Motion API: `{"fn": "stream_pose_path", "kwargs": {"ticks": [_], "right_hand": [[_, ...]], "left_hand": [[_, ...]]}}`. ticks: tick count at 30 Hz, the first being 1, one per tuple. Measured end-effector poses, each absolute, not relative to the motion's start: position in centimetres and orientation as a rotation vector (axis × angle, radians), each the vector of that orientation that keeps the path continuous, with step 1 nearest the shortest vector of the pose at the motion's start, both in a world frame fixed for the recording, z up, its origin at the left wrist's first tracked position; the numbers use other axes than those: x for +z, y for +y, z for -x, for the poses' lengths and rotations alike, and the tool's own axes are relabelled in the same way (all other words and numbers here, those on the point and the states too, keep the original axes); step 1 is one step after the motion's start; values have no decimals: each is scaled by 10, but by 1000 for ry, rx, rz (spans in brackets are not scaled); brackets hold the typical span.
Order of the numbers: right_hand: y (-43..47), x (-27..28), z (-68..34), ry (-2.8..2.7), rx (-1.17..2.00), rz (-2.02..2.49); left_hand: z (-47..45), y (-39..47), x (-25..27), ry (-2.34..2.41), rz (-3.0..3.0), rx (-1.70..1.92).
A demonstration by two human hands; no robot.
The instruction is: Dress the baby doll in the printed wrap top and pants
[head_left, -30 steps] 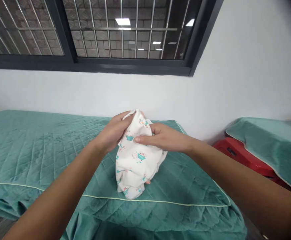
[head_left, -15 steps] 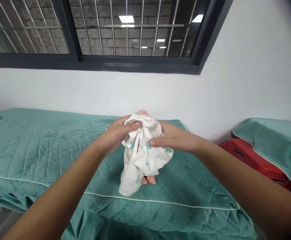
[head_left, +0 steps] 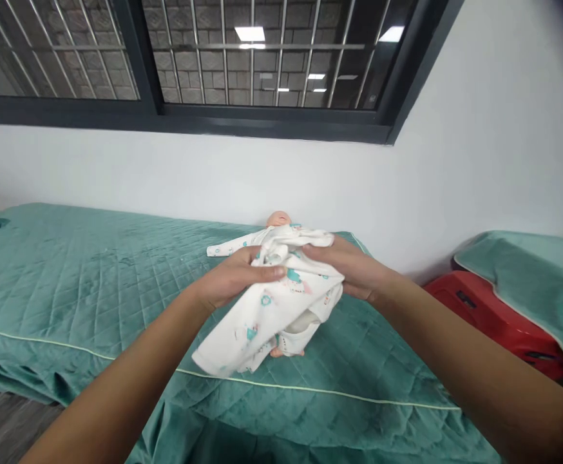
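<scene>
A baby doll [head_left: 278, 219] lies on the green quilted bedspread, head toward the wall and feet toward me. One white printed sleeve [head_left: 230, 247] stretches out to the left of it. Over its body I hold up a white baby garment [head_left: 267, 309] with small teal and pink prints, bunched at the top and hanging down to the lower left. My left hand [head_left: 236, 277] pinches its left side, thumb on top. My right hand [head_left: 346, 261] grips the right side, its fingers partly hidden in the folds. The doll's torso is mostly covered; its feet barely show below the cloth.
The green bedspread [head_left: 93, 277] spreads across the bed, which stands against a white wall [head_left: 189, 174]. Above is a dark-framed window [head_left: 262, 119] with metal bars. At the right, a red plastic object [head_left: 489, 316] sits partly under another green cover [head_left: 533, 270].
The garment has turned and swung to the lower left, with an opening now showing at its lower right. Both hands have come slightly lower, uncovering the doll's head and a sleeve.
</scene>
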State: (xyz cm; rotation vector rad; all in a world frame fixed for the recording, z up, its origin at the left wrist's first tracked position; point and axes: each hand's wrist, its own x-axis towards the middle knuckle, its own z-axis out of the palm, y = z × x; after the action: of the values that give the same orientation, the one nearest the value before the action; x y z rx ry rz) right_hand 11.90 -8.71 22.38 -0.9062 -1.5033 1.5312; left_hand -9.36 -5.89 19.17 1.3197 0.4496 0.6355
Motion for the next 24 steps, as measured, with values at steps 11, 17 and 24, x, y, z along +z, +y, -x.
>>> {"fn": "stream_pose_path", "kwargs": {"ticks": [11,17,24], "right_hand": [[-88,203,-110,-1273,1524,850],[-91,195,-108,-1368,1642,795],[-88,191,-110,-1577,1645,922]], "left_hand": [[100,-54,174,462,-1321,599],[89,-55,183,472,-1294,824],[69,-60,176,498,-1114,951]]}}
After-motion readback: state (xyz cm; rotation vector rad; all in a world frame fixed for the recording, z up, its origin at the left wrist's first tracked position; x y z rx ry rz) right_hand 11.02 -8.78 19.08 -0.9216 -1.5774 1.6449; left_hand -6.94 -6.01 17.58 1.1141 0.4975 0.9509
